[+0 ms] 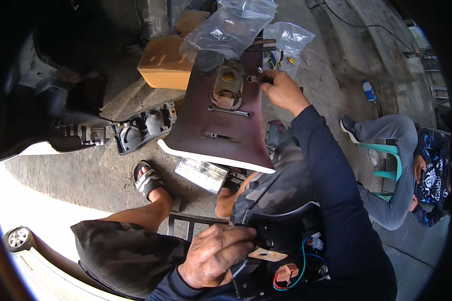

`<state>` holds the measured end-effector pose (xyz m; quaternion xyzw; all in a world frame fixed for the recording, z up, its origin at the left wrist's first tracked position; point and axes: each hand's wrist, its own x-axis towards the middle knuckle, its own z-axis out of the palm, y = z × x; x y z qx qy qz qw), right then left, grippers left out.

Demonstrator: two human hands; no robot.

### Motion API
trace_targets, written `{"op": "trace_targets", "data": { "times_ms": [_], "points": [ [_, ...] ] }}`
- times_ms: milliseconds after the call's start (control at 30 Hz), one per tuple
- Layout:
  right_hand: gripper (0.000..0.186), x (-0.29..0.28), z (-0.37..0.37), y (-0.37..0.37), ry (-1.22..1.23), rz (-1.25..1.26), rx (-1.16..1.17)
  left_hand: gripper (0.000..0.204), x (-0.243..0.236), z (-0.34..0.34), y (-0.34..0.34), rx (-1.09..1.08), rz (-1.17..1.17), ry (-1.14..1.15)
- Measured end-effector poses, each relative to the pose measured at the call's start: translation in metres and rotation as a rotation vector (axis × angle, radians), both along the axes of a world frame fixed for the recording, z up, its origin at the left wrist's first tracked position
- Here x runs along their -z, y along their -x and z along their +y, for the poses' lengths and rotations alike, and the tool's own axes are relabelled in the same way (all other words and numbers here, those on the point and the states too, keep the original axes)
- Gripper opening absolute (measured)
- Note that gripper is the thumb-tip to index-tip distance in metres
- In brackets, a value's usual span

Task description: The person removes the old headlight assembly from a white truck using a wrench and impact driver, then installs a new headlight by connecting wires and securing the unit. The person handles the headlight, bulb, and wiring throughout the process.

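Right hand point(285, 93), upper centre: fingertips pinching small metal tool point(251, 79). Left hand point(217, 256), lower centre: fingers curled against black housing point(280, 228); cannot tell whether gripping.

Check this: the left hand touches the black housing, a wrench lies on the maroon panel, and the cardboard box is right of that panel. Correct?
No: the head view shows the cardboard box left of the maroon panel. The left hand touches the black housing, and a wrench lies on the panel.

There are 2 working hands point(217, 257) point(285, 94), 1 wired black housing point(273, 228), 1 cardboard box point(164, 61), 1 green stool point(385, 149) and 1 bottle point(369, 91).
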<state>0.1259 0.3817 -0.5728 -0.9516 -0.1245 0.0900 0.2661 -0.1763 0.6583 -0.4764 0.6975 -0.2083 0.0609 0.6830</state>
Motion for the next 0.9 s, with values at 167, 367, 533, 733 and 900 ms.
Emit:
{"op": "trace_targets", "data": {
  "times_ms": [167, 367, 533, 733, 900],
  "points": [
    [0.034, 0.015, -0.028, -0.01, -0.458, 0.222, 0.429, 0.028, -0.003, 0.001, 0.0, 0.015, 0.018, 0.022],
    [0.012, 0.089, -0.055, -0.005, -0.66, 0.662, 0.646, 0.038, 0.007, -0.004, 0.001, 0.042, 0.002, 0.078],
    [0.013, 0.133, -0.071, 0.004, -0.384, 0.995, 0.507, 0.045, 0.003, -0.023, 0.009, 0.039, -0.097, 0.137],
    [0.026, 0.154, -0.076, -0.001, -0.179, 1.089, 0.35, 0.032, 0.006, -0.024, 0.012, 0.014, -0.079, 0.164],
    [0.029, 0.154, -0.063, -0.004, -0.092, 1.036, 0.381, 0.045, 0.009, -0.019, 0.011, 0.01, 0.002, 0.192]
  ]
}}
